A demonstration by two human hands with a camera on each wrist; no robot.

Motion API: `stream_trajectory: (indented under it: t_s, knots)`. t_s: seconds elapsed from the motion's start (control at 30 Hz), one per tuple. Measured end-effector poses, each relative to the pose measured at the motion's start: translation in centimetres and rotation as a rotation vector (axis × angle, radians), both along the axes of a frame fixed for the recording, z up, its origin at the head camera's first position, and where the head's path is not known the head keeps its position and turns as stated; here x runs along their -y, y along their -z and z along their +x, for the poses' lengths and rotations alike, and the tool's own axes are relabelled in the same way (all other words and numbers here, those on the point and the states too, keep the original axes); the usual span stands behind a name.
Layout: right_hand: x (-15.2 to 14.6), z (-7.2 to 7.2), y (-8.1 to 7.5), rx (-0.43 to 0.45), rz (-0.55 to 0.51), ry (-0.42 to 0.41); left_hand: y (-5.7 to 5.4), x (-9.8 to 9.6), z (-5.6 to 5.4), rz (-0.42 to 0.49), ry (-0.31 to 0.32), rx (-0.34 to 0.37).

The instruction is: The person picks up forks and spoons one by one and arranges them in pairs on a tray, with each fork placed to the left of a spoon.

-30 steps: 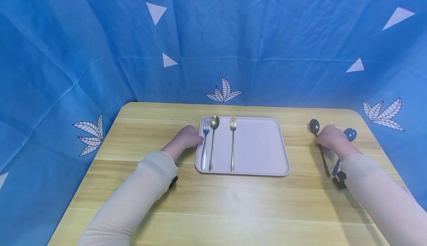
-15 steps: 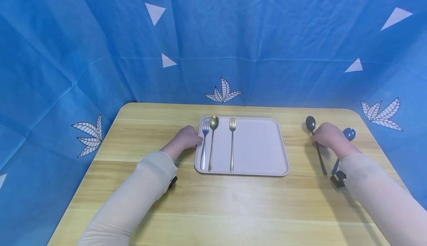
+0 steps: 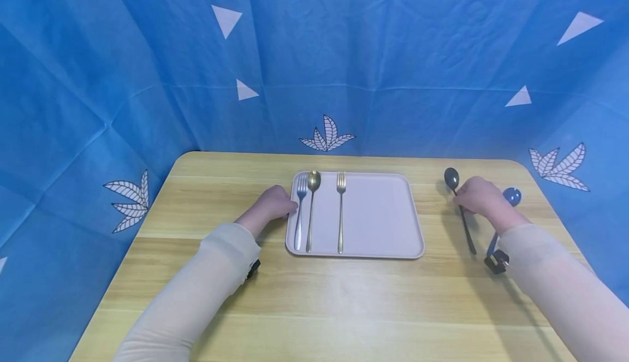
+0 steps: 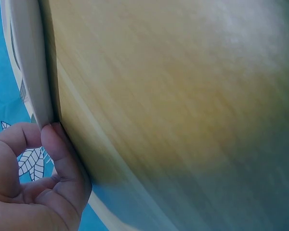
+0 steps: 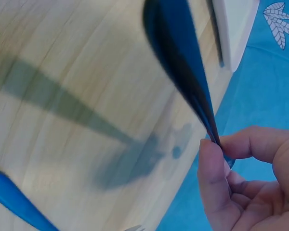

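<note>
My left hand pinches the left rim of a pale rectangular tray; in the left wrist view, thumb and finger meet on the tray's edge. A silver fork, a gold spoon and a gold fork lie lengthwise on the tray's left half. To the right of the tray, my right hand pinches a black spoon by its handle. Its shadow in the right wrist view falls apart from the spoon, which is off the table. A blue spoon lies partly hidden under the right forearm.
The light wooden table has its rounded back corners against a blue patterned curtain. Between the tray and the black spoon lies a strip of bare wood. Dark wrist-worn devices show below both sleeves.
My right hand has lifted the black spoon and shifted it slightly left and away from the blue spoon. The left hand and the tray stay in place.
</note>
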State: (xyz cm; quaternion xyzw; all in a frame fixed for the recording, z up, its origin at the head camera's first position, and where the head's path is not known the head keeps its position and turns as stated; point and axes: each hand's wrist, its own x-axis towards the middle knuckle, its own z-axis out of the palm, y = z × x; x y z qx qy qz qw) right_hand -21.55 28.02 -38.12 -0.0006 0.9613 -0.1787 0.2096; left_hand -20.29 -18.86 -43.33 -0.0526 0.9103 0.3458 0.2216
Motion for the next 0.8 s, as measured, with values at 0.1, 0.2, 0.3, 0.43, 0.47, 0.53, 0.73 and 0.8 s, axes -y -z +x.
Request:
stream_trajectory:
  t_s: [0.1, 0.2, 0.3, 0.43, 0.47, 0.53, 0.73, 0.8]
  knots:
    - [0.4, 0.0, -0.1, 0.004, -0.009, -0.004, 0.0, 0.0, 0.0, -0.001, -0.009, 0.004]
    - [0.8, -0.1, -0.1, -0.007, -0.013, -0.009, 0.1, 0.0, -0.1, -0.008, -0.015, 0.01]
    - [1.1, -0.2, -0.1, -0.012, -0.014, -0.004, 0.3, -0.1, -0.2, -0.012, -0.012, 0.014]
    - [1.4, -0.1, -0.3, -0.006, -0.024, 0.003, 0.6, 0.0, -0.4, -0.011, -0.011, 0.02]
    - [1.5, -0.1, -0.4, -0.005, -0.026, 0.005, 0.7, 0.0, -0.5, -0.012, -0.013, 0.023]
    - [1.7, 0.0, -0.5, -0.008, -0.028, 0.005, 0.7, 0.1, -0.5, -0.01, -0.019, 0.025]
    - [2.4, 0.1, -0.9, -0.03, -0.008, -0.008, 0.8, 0.2, -0.5, 0.001, -0.016, 0.016]
    - [2.7, 0.1, -1.0, -0.03, 0.003, -0.013, 0.8, 0.2, -0.4, 0.006, -0.014, 0.014]
